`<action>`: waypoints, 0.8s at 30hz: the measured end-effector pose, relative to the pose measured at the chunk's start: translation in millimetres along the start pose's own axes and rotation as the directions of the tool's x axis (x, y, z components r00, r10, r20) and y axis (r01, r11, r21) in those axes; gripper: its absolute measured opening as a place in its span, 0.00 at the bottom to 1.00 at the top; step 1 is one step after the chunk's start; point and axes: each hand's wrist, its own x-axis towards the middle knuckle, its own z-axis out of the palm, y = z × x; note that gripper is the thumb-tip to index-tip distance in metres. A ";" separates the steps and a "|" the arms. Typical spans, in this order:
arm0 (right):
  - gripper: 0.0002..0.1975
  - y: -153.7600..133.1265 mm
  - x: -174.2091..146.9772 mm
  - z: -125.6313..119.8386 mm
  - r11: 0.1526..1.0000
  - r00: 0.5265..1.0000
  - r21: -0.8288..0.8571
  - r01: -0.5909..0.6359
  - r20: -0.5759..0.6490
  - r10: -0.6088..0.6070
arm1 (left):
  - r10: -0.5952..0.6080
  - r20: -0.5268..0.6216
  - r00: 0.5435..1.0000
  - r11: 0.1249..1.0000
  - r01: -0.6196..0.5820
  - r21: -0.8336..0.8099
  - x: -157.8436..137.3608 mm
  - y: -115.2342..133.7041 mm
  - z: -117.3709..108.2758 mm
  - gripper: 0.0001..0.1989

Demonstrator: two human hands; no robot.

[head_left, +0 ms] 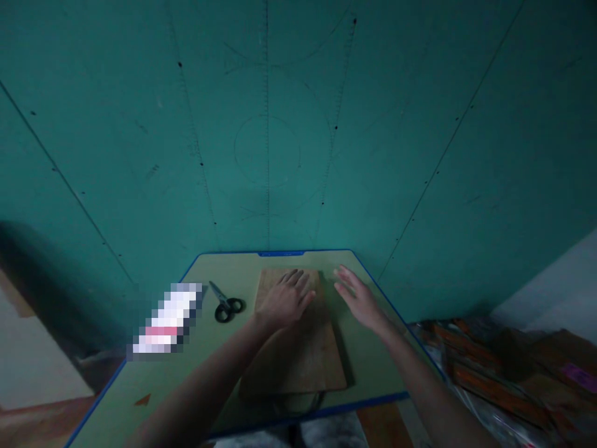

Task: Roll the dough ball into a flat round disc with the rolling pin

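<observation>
A wooden cutting board point(293, 367) lies lengthwise on the small table point(373, 379), with a dark loop at its near end. My left hand point(286, 303) rests palm down over the far half of the board, its fingers stretched out and nothing visible in it. Just right of the board, my right hand point(358, 297) is held above the tabletop, slightly blurred, with fingers extended and thumb side toward the board. Black-handled scissors point(226, 306) lie left of the board, blades pointing away from me.
A pixelated white and pink object point(165, 320) sits at the table's left edge. Near the front left lies a small brown triangular piece point(142, 400). A green wall point(298, 155) with pencil lines rises behind the table. Packaged items point(499, 373) are piled on the right.
</observation>
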 end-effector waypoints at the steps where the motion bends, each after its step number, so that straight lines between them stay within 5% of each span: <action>1: 0.26 3.0 1.9 -8.8 1.000 0.999 0.026 -0.006 -0.034 0.007 | 0.005 0.006 1.000 1.000 -0.005 -0.002 6.9 5.0 4.1 0.27; 10: 0.18 33.6 5.4 -58.7 0.993 0.950 0.008 -0.118 -0.290 0.115 | -0.113 0.106 0.988 0.993 0.107 0.055 22.9 41.1 39.9 0.35; 19: 0.18 34.4 21.7 -43.4 0.974 0.990 -0.215 -0.068 -0.132 0.040 | -0.146 0.048 0.988 0.989 0.146 0.006 14.9 44.7 39.9 0.36; 21: 0.20 31.8 23.9 -39.4 0.919 0.996 -0.386 -0.081 -0.068 0.059 | -0.153 0.058 0.987 0.988 0.153 0.009 15.2 44.6 40.5 0.34; 24: 0.19 31.6 20.6 -36.0 0.716 0.987 -0.685 -0.137 -0.034 0.157 | -0.125 0.100 0.987 0.990 0.131 -0.055 16.7 38.0 36.7 0.31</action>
